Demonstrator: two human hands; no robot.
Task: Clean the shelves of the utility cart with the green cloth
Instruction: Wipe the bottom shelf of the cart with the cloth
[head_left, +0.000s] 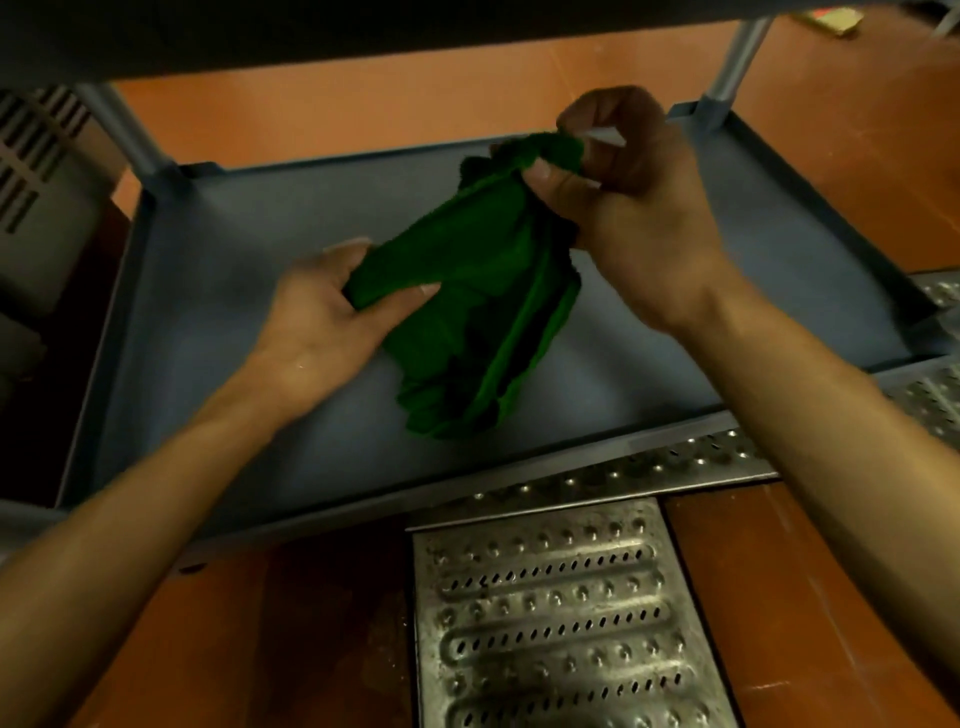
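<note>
Both hands are down in the cart's lower shelf (223, 374), a grey-blue tray with a raised rim, and the green cloth (467, 317) is stretched between them. The right hand (628, 208) has its fingers curled tight, pinching the bunched top corner of the cloth between thumb and fingertips. A small white tag (605, 136) sticks out just beside those fingers. The left hand (319, 319) grips the cloth's lower left edge, with the thumb lying across the top of the fabric and the other fingers folded under it.

From the right fingers the cloth slopes down to the left fingers, then sags below them in loose folds over the middle of the shelf. I can't tell whether the lowest fold touches the shelf surface.

Beyond the right knuckles a grey post (737, 57) rises from the shelf's far corner, and another post (130, 130) stands well beyond the left fingers. The upper shelf (363, 31) hangs dark over both hands. Nearer than the wrists, a perforated metal grate (561, 613) lies in the orange floor (810, 597).
</note>
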